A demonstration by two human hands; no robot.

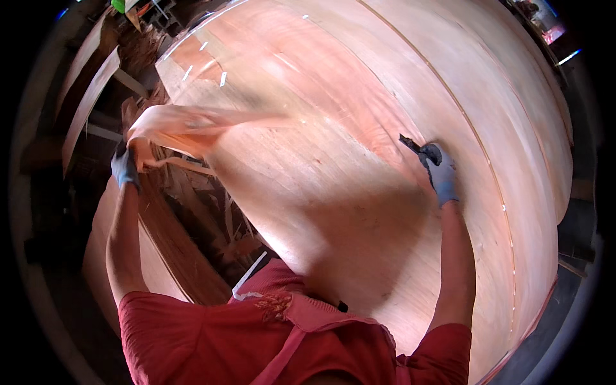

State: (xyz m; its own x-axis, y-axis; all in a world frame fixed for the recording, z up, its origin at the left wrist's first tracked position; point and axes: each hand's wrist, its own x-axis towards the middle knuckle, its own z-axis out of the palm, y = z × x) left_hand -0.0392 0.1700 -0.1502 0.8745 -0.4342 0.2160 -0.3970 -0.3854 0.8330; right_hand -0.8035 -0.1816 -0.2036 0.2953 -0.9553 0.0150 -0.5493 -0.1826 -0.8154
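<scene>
Peach-coloured and thin, a crumpled strip of wood veneer [176,123] hangs over the left edge of the broad, pale wood-veneer sheet [301,179], its right end blurring out across the sheet. The grey-blue gloved left hand [124,168], beyond the sheet's left edge, grips the strip's far left end, so the strip stretches rightward from that grip. On the sheet's right half, the grey-blue gloved right hand [441,170] is closed around a black, narrow-tipped hand tool [410,143], well apart from the strip. Small white tape pieces [187,72] dot the sheet's upper left, and a thin brown curving line [449,92] runs down its right side. Off the sheet's left edge, jagged brown wood scraps [221,212] crowd the space under the strip; curved wooden panels [96,96] stand farther out, and a layered brown wood stack [176,247] lies off the sheet's lower left.
</scene>
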